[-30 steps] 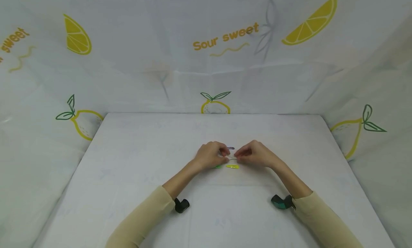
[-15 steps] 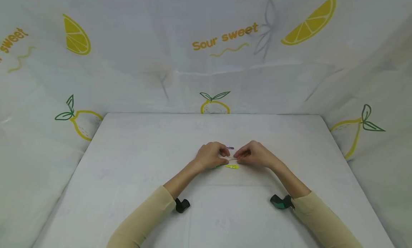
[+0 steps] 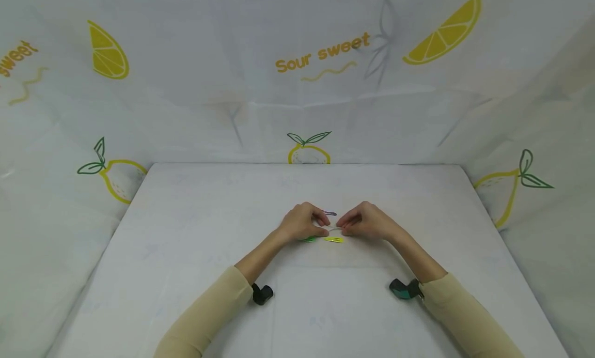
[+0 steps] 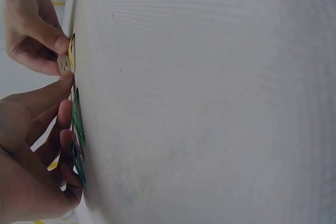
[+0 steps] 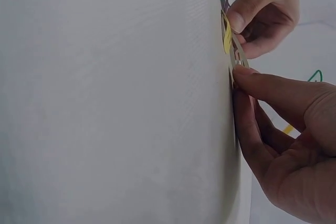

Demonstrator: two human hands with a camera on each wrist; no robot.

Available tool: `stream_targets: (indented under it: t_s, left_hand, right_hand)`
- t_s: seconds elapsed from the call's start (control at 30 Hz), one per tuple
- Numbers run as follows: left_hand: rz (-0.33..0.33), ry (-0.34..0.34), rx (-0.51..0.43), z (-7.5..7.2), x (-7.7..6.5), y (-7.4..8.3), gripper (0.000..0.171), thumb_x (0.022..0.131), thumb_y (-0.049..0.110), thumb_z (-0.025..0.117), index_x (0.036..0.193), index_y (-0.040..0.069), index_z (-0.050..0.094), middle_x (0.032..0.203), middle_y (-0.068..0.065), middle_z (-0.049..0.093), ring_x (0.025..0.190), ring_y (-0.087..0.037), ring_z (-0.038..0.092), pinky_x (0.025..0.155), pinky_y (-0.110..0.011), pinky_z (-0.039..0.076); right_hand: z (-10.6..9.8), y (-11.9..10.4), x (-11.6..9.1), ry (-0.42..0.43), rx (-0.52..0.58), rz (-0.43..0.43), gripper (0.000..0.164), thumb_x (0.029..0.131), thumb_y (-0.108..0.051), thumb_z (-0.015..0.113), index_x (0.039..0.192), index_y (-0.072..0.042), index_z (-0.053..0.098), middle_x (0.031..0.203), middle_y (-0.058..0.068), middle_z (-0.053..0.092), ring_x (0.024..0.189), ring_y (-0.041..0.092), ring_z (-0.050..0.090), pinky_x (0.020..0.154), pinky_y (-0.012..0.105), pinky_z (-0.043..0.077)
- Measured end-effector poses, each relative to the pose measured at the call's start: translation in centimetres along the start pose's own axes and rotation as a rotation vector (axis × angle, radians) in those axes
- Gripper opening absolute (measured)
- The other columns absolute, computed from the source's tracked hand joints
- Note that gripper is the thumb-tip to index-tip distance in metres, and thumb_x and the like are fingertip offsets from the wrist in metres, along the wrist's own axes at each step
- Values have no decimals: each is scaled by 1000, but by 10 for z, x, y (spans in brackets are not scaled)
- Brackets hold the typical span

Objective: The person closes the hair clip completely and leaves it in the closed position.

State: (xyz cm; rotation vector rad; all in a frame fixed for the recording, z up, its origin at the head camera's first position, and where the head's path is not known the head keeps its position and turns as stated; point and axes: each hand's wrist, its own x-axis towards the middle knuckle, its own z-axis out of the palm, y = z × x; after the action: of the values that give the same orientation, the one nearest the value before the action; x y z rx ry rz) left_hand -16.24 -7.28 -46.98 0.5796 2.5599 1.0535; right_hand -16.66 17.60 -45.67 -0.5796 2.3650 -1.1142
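Both hands meet over a small pale card with slots (image 5: 239, 55), a narrow strip of which shows in the head view. My left hand (image 3: 301, 222) pinches one end between thumb and fingers. At the opposite end, my right hand (image 3: 368, 221) pinches it in the same way. A yellow snap hair clip (image 3: 333, 239) lies on the table just nearer than the card. Partly covered by the left hand is a green snap hair clip (image 3: 309, 239). Beyond the fingers lies a purple hair clip (image 3: 330, 213). A darker green clip (image 4: 79, 167) shows below the left fingers.
The white table (image 3: 297, 306) ends at a cloth backdrop (image 3: 195, 125) printed with lemons. Dark wrist camera mounts (image 3: 263, 295) stick out from the sleeves near the table.
Both hands keep their hold on the card with very little motion. The left hand has shifted slightly, and more of the green and purple clips shows beside it.
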Motion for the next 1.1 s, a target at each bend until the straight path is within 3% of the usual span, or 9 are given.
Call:
stream_targets:
  t_s: [0.63, 1.1]
  left_hand:
    - [14, 7, -54, 1, -2, -3, 10, 93, 21, 87, 101, 16, 86, 88, 3, 80, 76, -2, 62, 79, -23, 47]
    - [61, 44, -76, 2, -5, -3, 8, 97, 22, 83, 100, 16, 87, 98, 0, 83, 73, -5, 56, 68, -20, 42]
  right_hand:
    - [1, 0, -1, 11, -35, -36, 13, 97, -8, 79, 108, -2, 84, 107, 14, 84, 89, 11, 68, 80, 20, 54]
    - [1, -5, -8, 56, -67, -77, 14, 99, -7, 76, 110, -5, 85, 110, 11, 84, 106, 21, 77, 88, 21, 57]
